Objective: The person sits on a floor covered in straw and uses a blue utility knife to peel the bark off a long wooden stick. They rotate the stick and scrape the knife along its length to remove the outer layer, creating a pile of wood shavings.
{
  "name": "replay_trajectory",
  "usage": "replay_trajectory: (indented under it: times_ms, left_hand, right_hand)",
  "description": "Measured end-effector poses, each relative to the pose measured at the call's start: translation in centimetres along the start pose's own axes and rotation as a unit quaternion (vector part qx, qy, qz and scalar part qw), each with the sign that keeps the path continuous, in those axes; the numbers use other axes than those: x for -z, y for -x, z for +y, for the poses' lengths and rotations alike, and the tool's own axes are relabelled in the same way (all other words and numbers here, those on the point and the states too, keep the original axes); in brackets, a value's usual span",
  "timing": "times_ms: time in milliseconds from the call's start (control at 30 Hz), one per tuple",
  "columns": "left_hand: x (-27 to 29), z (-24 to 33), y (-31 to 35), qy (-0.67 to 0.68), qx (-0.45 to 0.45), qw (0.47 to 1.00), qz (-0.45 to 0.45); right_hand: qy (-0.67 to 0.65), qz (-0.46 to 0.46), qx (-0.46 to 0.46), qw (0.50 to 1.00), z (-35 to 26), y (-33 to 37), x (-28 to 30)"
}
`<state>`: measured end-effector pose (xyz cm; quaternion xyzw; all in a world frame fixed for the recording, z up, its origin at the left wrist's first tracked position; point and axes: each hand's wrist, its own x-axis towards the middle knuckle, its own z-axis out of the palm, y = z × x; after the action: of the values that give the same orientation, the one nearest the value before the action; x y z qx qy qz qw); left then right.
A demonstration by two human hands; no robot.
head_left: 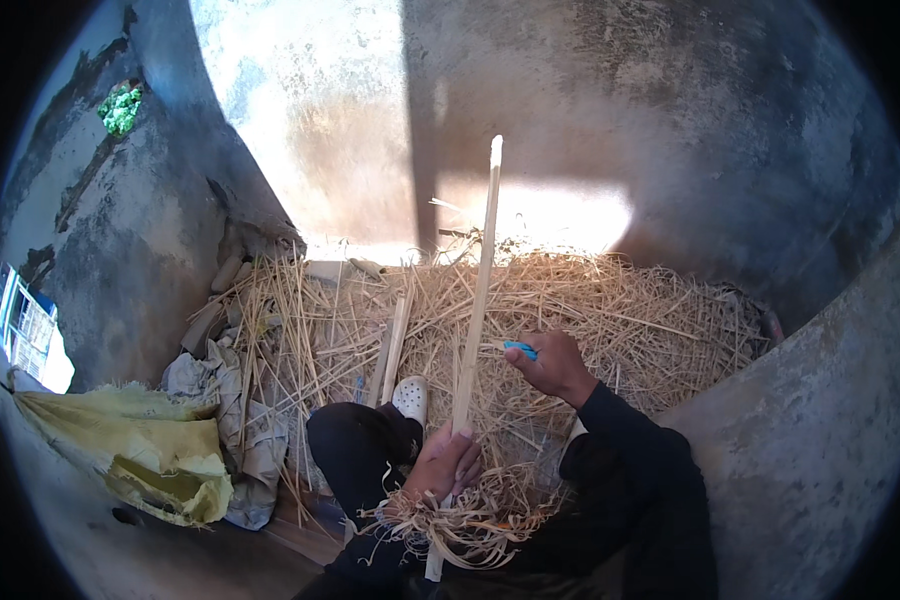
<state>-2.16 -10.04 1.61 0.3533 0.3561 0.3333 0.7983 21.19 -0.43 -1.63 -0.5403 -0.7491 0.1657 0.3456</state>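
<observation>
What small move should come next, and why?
Probably run the small blue tool in the bare right hand along the long pale wooden strip: the bare left hand grips the strip's lower part, the tool is near, and thin curled pale shavings lie nearby.

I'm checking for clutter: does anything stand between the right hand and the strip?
Only the blue tool, held in the right hand itself. Nothing else visible stands between that hand and the strip; the straw lies below.

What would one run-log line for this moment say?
left hand: grips pale strip low | right hand: holds blue object, right of strip | around: curled shavings, straw-like pile, white clog
</observation>
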Motion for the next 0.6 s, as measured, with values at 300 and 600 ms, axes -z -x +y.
replay_trajectory:
  times_ms: [300,600]
  left_hand:
    - [-0.8,1.7,0.3,0.019,0.016,0.996,-0.089]
    - [-1.5,0.8,0.7,0.010,0.031,0.997,-0.075]
  right_hand:
    - [0.107,0.062,0.078,0.989,-2.1,-0.2,1.4]
    - [0.154,0.071,0.052,0.984,-1.2,-0.2,0.7]
